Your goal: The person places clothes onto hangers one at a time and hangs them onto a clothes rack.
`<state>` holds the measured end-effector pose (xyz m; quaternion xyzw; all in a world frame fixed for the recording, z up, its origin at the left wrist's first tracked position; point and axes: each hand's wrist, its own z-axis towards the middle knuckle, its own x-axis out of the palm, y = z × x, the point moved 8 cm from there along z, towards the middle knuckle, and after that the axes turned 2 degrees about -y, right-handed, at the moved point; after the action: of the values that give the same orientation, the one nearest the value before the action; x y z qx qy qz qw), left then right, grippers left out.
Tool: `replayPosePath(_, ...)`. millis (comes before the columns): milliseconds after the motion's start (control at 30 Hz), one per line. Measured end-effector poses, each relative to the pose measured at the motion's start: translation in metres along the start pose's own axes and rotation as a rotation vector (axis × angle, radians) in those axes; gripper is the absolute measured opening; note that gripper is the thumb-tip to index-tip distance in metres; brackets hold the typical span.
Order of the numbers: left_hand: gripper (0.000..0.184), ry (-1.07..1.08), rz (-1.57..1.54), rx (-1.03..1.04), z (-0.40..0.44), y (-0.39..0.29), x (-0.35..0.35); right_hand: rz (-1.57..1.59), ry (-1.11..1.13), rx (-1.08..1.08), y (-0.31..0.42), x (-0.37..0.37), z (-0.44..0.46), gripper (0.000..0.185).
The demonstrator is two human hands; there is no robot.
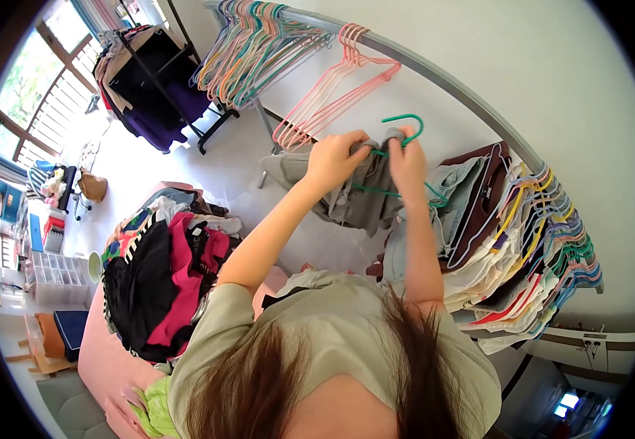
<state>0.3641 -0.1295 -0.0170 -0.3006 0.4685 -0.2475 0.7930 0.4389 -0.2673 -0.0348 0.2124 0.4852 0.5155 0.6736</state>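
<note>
A grey garment (352, 205), its kind unclear among the folds, hangs bunched in front of me. My left hand (341, 159) is closed on its upper edge. A green clothes hanger (413, 118) runs through or behind the cloth, with its hook standing up above it and one end showing at the right. My right hand (407, 167) is closed at the hanger's neck, with a bunch of the same cloth beside its fingers. Its fingertips are partly hidden, and the hand is slightly blurred.
A metal rail (434, 69) curves overhead. It carries pink hangers (332, 88), several multicoloured hangers (259, 44) and hung clothes (493, 241) at the right. A clothes pile (160, 274) lies on a pink surface (98, 344) at left. Another garment rack (152, 88) stands behind.
</note>
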Motion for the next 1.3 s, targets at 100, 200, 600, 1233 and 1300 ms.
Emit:
replayPosePath(100, 0.021, 0.151, -0.052, 0.068, 0.000, -0.007, 0.010, 0.096, 0.067, -0.003, -0.008, 0.018, -0.001, 0.016)
replayPosePath(200, 0.027, 0.298, -0.245, 0.153, -0.003, -0.005, 0.006, 0.224, 0.210, 0.092, -0.031, 0.027, 0.007, 0.019)
replayPosePath(600, 0.016, 0.169, -0.422, -0.087, -0.010, 0.050, -0.058, 0.210, 0.339, 0.043, -0.103, -0.015, 0.026, 0.036)
replayPosePath(1233, 0.016, 0.054, -0.585, -0.280, -0.031, 0.101, -0.103, 0.463, 0.283, 0.209, -0.104, -0.034, 0.026, 0.009)
replayPosePath(1300, 0.017, 0.024, -0.542, -0.255, -0.031, 0.105, -0.099, 0.427, 0.317, 0.233, -0.094, -0.031, 0.025, 0.009)
